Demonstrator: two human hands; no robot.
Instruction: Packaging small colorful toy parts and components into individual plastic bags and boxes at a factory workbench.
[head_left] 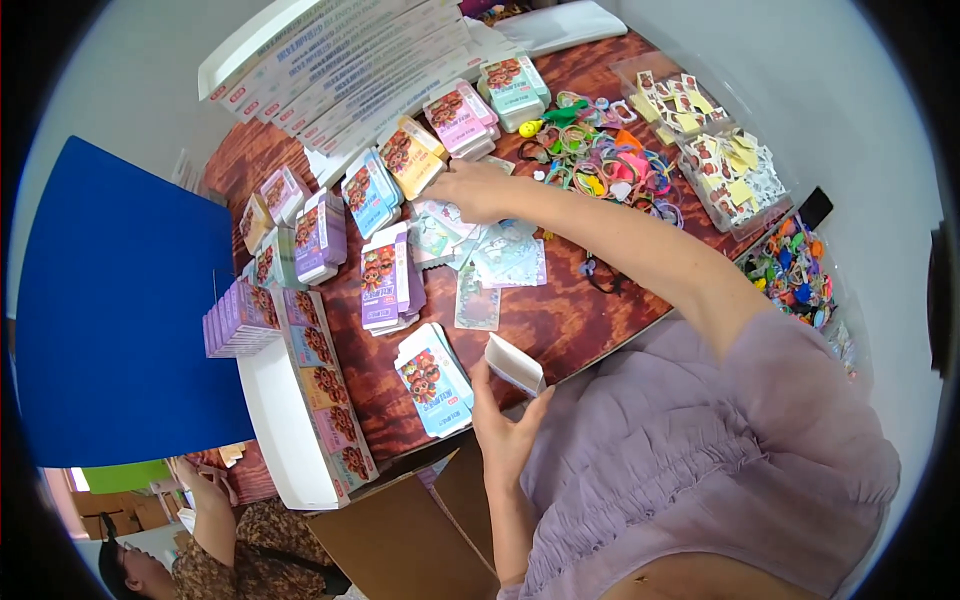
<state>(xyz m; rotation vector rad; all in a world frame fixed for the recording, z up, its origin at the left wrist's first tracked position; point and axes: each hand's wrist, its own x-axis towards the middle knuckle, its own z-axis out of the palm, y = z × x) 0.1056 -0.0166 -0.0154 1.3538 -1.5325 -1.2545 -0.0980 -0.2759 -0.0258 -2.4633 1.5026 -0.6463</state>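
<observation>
My left hand is closed around a small white carton, holding it up by the table's near edge with its inside showing. Just left of it lies a stack of light-blue flat cartons. My right hand reaches across the table to the upper end of a spread of pastel picture cards. Its fingers are bent and close together over the cards; whatever is between them is hidden. Beside those fingertips is a yellow carton stack, with a blue stack and a purple stack nearby.
Pink and green carton stacks stand farther back, before long white boxes. Colourful hair ties lie right; clear bins hold small cards. A white display box stands left. Another person sits lower left.
</observation>
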